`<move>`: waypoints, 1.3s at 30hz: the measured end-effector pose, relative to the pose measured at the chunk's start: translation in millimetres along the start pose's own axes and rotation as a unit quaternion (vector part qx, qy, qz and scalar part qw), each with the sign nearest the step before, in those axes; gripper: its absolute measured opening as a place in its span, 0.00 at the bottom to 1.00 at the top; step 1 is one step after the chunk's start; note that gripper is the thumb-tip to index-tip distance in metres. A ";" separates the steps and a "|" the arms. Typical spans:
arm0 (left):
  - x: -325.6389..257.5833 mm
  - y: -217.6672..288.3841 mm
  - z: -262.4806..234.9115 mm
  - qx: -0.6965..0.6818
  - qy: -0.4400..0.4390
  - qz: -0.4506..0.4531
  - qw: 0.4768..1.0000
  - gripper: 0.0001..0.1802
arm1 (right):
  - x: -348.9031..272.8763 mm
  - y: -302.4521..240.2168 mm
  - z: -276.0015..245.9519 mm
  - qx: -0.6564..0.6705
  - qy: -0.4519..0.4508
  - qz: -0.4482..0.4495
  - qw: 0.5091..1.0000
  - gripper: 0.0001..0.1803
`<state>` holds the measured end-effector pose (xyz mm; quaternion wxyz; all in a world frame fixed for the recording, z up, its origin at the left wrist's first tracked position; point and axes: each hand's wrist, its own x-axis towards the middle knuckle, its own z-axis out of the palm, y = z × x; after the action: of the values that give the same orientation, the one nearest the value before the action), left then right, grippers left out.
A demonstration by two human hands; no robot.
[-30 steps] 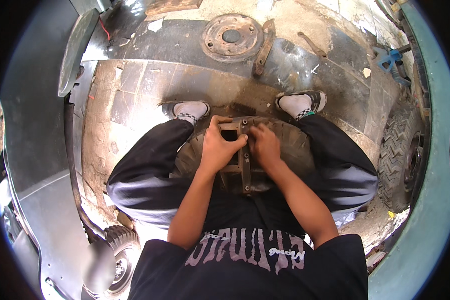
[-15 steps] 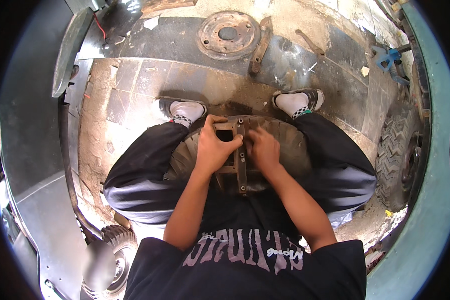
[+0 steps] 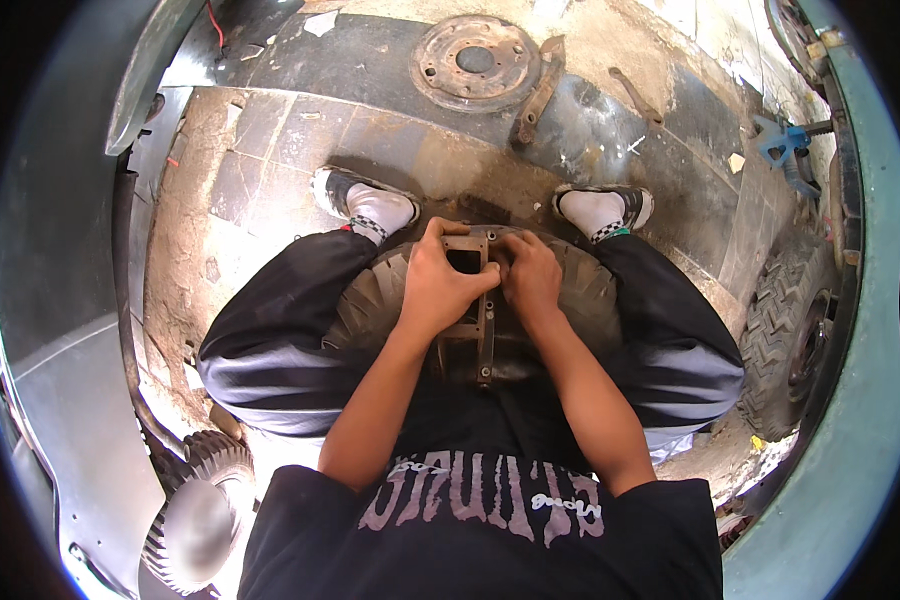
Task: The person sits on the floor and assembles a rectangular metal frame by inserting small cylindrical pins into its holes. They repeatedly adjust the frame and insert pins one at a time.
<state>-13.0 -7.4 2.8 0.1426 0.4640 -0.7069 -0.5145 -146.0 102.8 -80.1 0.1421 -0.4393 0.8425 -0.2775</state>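
A metal casting (image 3: 468, 242) with a rectangular opening rests on a tyre (image 3: 585, 295) lying between my legs. Along its right side runs a narrow bar (image 3: 486, 345) with bolts or studs set in it. My left hand (image 3: 436, 285) is closed around the casting's left side, its fingers over the far edge and its thumb reaching across to the bar. Beside the bar's far end, the curled fingers of my right hand (image 3: 532, 275) press together close to a bolt. Whatever lies between those fingertips is hidden.
Beyond my feet lie a rusty steel wheel disc (image 3: 450, 85), a flat metal bar (image 3: 538, 100) and a smaller curved bar (image 3: 638, 95). A treaded tyre (image 3: 775, 310) stands at the right near a blue tool (image 3: 790, 145). Another wheel (image 3: 225, 465) is at lower left.
My right hand, blurred before, has moved slightly up and in against the bar's far end. The left hand keeps its grip on the casting. The view has shifted a little.
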 end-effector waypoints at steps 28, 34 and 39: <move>-2.8 -5.3 1.7 0.046 0.019 0.028 0.998 0.35 | -23.9 -1.4 -8.3 -0.049 -0.030 0.008 0.998 0.10; -1.1 2.7 -2.4 0.019 -0.003 0.005 1.000 0.35 | -30.0 1.7 -5.0 -0.001 -0.045 0.022 0.999 0.08; -0.1 -5.8 0.5 0.035 0.004 0.021 0.999 0.35 | -23.9 -3.5 -11.2 0.007 -0.026 0.037 0.999 0.07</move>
<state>-10.4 -7.3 -2.3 0.1397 0.4556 -0.7338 -0.4842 -135.4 124.7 -69.1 0.1770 -0.4141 0.8522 -0.2665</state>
